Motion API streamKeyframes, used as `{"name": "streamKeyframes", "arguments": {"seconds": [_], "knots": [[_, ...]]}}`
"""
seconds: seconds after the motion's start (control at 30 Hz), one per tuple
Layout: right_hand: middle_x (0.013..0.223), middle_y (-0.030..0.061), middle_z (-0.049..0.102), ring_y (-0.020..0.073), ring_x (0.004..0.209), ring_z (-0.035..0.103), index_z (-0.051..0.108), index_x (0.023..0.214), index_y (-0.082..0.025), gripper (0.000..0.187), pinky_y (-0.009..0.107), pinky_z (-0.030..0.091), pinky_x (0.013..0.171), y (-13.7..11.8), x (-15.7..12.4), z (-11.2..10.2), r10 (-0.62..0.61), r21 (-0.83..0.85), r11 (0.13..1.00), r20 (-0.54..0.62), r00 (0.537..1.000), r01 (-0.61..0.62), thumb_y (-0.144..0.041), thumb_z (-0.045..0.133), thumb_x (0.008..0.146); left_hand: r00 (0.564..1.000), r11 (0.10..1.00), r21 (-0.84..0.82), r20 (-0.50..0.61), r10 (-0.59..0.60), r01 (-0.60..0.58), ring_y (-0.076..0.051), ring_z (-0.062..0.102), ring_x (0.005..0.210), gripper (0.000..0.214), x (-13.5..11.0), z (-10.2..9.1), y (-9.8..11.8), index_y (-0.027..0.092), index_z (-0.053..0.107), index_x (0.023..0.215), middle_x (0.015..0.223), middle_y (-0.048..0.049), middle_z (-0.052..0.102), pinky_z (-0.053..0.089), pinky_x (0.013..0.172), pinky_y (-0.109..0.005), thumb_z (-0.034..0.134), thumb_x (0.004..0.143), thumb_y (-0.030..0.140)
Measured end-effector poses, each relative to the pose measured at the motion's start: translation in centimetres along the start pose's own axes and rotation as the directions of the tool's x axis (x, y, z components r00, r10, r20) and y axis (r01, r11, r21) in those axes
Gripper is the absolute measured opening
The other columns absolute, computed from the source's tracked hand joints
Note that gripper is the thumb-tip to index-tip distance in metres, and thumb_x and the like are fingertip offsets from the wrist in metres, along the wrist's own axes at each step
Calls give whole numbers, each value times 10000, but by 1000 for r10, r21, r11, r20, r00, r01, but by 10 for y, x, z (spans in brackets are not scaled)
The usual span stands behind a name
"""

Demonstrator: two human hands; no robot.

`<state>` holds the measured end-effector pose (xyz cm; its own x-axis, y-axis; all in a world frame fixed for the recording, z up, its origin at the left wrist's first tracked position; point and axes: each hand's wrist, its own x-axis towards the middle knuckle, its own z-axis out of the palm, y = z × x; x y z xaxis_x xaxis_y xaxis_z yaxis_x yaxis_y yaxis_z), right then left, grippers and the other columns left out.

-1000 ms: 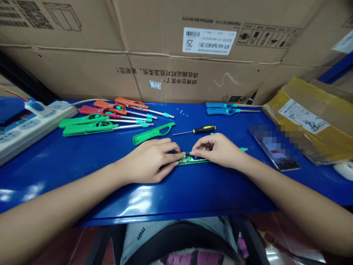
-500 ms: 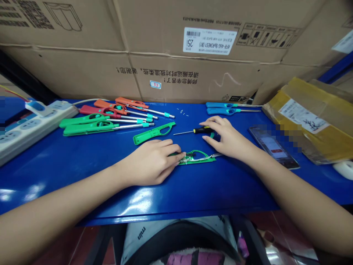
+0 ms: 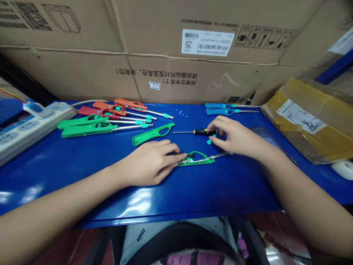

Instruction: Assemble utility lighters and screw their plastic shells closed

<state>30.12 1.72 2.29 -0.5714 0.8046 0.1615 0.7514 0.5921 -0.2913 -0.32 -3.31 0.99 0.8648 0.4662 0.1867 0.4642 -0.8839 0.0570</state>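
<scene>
A small assembly workshop within a storeroom is shown. A blue metal table (image 3: 82, 162) is backed at 12 o'clock by labelled shipping cartons (image 3: 82, 70). Long-nosed lighters (image 3: 91, 127) are laid in rows at 10 o'clock, a power strip (image 3: 27, 123) at 9 o'clock, a taped parcel (image 3: 311, 117) at 2 o'clock; a screwdriver (image 3: 200, 131) and an opened lighter (image 3: 197, 159) are seen centrally.
</scene>
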Motion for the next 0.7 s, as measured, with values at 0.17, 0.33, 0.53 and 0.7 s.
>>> {"name": "streamKeyframes", "arguments": {"seconds": [0.17, 0.33, 0.53, 0.7], "knots": [[1133, 93, 619, 230, 928, 641, 702, 1093, -208, 219, 362, 499, 829, 6, -3, -9, -86, -67, 993, 172, 981, 99, -221, 564, 924, 1000, 1000, -8, 1, 1, -1, -234, 642, 984, 407, -1, 0, -1, 220, 607, 1400, 1159, -96, 664, 550, 845, -361, 432, 1033, 237], [943, 86, 670, 202, 805, 633, 725, 938, -170, 178, 363, 515, 771, -5, 1, -8, -68, 119, 991, 65, 996, 60, -292, 596, 940, 1000, 998, -59, -21, -7, 6, -229, 643, 980, 390, -2, 0, -1, 214, 636, 1367, 1151, -89, 674, 547, 846, -360, 447, 1027, 234], [888, 17, 657, 145, 751, 673, 585, 1309, -209, 425, 321, 605, 741, -33, 0, -5, 89, 771, 620, 118, 989, -148, -392, 653, 931, 997, 991, -128, -59, -41, 33, -227, 657, 986, 362, -2, 1, -3, 226, 671, 1312, 1137, -71, 691, 550, 856, -367, 480, 1006, 245], [858, 1, 667, 120, 778, 675, 662, 1180, -207, 328, 287, 597, 778, -40, 2, 7, 65, 876, 416, 237, 969, -242, -390, 702, 910, 985, 984, -170, -152, -86, 60, -228, 673, 959, 351, -1, 4, -2, 196, 686, 1288, 1103, -74, 712, 551, 828, -372, 527, 979, 245]]}}
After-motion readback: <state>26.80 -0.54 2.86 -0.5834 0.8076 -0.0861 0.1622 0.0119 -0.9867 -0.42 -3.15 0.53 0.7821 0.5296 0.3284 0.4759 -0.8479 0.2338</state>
